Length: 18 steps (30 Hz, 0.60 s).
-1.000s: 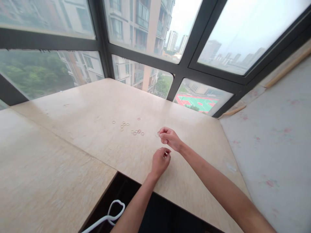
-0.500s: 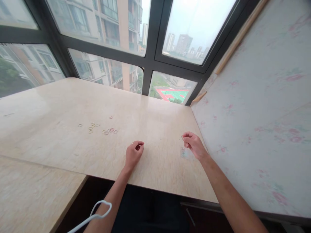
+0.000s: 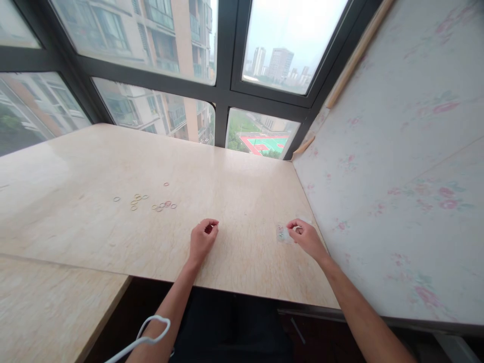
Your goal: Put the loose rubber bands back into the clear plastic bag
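Note:
My left hand [image 3: 203, 241] rests on the pale marble-patterned counter, fingers curled and thumb meeting the index finger. Whatever it may hold is too small to make out. Over on the right, my right hand [image 3: 305, 238] is pinched closed above a small clear plastic bag [image 3: 282, 234] with tiny coloured bits in it. The fingertips hide part of the bag, and I cannot tell what lies between them. Several thin rings [image 3: 134, 202] lie loose left of my left hand, mostly yellowish, with a reddish one [image 3: 167, 204] among others and a single ring [image 3: 166, 184] farther back.
Dark-framed windows [image 3: 223, 96] border the back of the counter [image 3: 242, 181]. A wall with flowered paper [image 3: 397, 151] rises close beside my right arm. A lower-left counter section [image 3: 45, 307] adjoins the front edge. A white cord [image 3: 151, 335] loops by my left forearm.
My right hand has come down and slightly right relative to the bag; a small ring-like thing seen at its fingertips before no longer shows. My left hand keeps its pose. The view has shifted slightly.

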Tool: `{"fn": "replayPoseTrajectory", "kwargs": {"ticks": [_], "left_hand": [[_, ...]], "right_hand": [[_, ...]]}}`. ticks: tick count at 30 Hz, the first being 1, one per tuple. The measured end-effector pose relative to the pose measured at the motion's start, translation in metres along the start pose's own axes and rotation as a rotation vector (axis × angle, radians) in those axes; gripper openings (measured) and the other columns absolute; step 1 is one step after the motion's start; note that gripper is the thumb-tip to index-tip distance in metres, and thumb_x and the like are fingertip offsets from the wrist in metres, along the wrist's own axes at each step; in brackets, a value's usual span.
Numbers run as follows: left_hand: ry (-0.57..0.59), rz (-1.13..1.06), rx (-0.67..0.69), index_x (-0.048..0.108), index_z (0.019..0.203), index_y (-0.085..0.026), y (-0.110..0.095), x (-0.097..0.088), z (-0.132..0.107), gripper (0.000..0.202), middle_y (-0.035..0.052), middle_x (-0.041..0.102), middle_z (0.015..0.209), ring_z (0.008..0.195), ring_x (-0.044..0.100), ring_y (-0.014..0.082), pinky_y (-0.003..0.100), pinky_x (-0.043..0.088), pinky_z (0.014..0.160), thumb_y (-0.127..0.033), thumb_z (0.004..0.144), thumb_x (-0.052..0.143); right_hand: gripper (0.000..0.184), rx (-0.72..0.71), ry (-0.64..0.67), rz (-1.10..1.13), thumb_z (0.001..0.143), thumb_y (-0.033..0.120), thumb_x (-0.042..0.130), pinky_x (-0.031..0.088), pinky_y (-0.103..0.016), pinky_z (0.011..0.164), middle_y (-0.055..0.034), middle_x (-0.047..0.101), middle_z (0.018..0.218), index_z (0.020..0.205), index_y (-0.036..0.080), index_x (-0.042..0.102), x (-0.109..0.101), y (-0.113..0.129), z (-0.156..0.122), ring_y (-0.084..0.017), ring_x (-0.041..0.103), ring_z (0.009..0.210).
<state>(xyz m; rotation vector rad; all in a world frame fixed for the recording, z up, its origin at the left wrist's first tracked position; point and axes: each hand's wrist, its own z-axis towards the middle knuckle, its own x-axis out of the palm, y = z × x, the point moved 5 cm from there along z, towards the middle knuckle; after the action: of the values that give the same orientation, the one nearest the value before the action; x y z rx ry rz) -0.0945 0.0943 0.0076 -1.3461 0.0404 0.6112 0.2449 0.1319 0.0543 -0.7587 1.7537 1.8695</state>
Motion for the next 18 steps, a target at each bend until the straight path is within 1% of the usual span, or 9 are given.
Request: {"fn": "replayPoseTrajectory", "kwargs": {"ticks": [3, 5, 7, 10, 12, 14, 16, 18], "left_hand": [[0.004, -0.015, -0.004, 0.065, 0.083, -0.018, 0.0, 0.0, 0.0, 0.012, 0.0035, 0.068, 0.076, 0.066, 0.062, 0.0162, 0.029, 0.05, 0.065, -0.024, 0.079, 0.055], [0.004, -0.024, -0.004, 0.065, 0.083, -0.019, 0.001, 0.0, 0.0, 0.012, 0.0034, 0.068, 0.076, 0.067, 0.062, 0.016, 0.029, 0.05, 0.065, -0.024, 0.079, 0.055], [0.004, -0.024, 0.004, 0.065, 0.083, -0.019, 0.001, 0.0, 0.0, 0.012, 0.0032, 0.068, 0.077, 0.067, 0.062, 0.0156, 0.028, 0.049, 0.065, -0.022, 0.079, 0.055], [0.01, 0.007, 0.034, 0.065, 0.082, -0.018, 0.001, 0.001, -0.001, 0.012, 0.0034, 0.068, 0.079, 0.068, 0.061, 0.015, 0.028, 0.049, 0.066, -0.017, 0.079, 0.053], [0.023, 0.053, 0.065, 0.064, 0.082, -0.018, 0.0, 0.003, -0.003, 0.013, 0.0035, 0.068, 0.079, 0.069, 0.061, 0.0149, 0.028, 0.049, 0.066, -0.013, 0.077, 0.053], [0.041, 0.104, 0.101, 0.064, 0.08, -0.018, -0.002, 0.004, -0.004, 0.014, 0.0035, 0.067, 0.078, 0.07, 0.06, 0.015, 0.028, 0.048, 0.066, -0.01, 0.075, 0.053], [0.061, 0.117, 0.125, 0.065, 0.079, -0.018, -0.004, 0.005, -0.005, 0.015, 0.0031, 0.067, 0.077, 0.07, 0.06, 0.0145, 0.027, 0.048, 0.065, -0.009, 0.075, 0.053], [0.072, 0.077, 0.133, 0.065, 0.079, -0.018, -0.005, 0.003, -0.005, 0.014, 0.0024, 0.067, 0.076, 0.067, 0.059, 0.0131, 0.025, 0.048, 0.062, -0.01, 0.076, 0.054]], "right_hand": [[0.015, 0.001, -0.066, 0.037, 0.074, 0.033, 0.056, 0.035, -0.023, 0.046, 0.0079, 0.042, 0.047, 0.078, 0.019, 0.059, -0.008, 0.002, 0.001, -0.011, 0.043, 0.044], [0.016, -0.009, -0.068, 0.052, 0.076, 0.035, 0.056, 0.036, -0.023, 0.046, 0.0084, 0.04, 0.046, 0.08, 0.019, 0.059, -0.009, 0.005, -0.003, -0.011, 0.042, 0.044], [0.018, -0.037, -0.055, 0.062, 0.079, 0.036, 0.056, 0.035, -0.023, 0.046, 0.0085, 0.038, 0.048, 0.081, 0.019, 0.059, -0.005, 0.009, -0.011, -0.011, 0.04, 0.044], [0.017, -0.11, 0.007, 0.046, 0.081, 0.037, 0.056, 0.032, -0.022, 0.045, 0.0083, 0.035, 0.051, 0.078, 0.02, 0.055, 0.014, 0.017, -0.032, -0.01, 0.037, 0.046], [0.02, -0.155, 0.058, 0.029, 0.082, 0.037, 0.056, 0.032, -0.021, 0.046, 0.0072, 0.037, 0.053, 0.071, 0.021, 0.05, 0.033, 0.02, -0.049, -0.01, 0.038, 0.047], [0.024, -0.175, 0.094, 0.03, 0.085, 0.036, 0.052, 0.033, -0.021, 0.045, 0.0058, 0.041, 0.055, 0.067, 0.021, 0.046, 0.053, 0.018, -0.064, -0.01, 0.041, 0.047], [0.025, -0.195, 0.087, 0.001, 0.086, 0.037, 0.051, 0.034, -0.021, 0.045, 0.0057, 0.042, 0.053, 0.067, 0.021, 0.047, 0.069, 0.014, -0.075, -0.01, 0.041, 0.045], [0.025, -0.217, 0.037, -0.048, 0.085, 0.04, 0.052, 0.035, -0.021, 0.045, 0.0057, 0.043, 0.051, 0.07, 0.021, 0.052, 0.077, 0.009, -0.08, -0.01, 0.042, 0.043]]}}
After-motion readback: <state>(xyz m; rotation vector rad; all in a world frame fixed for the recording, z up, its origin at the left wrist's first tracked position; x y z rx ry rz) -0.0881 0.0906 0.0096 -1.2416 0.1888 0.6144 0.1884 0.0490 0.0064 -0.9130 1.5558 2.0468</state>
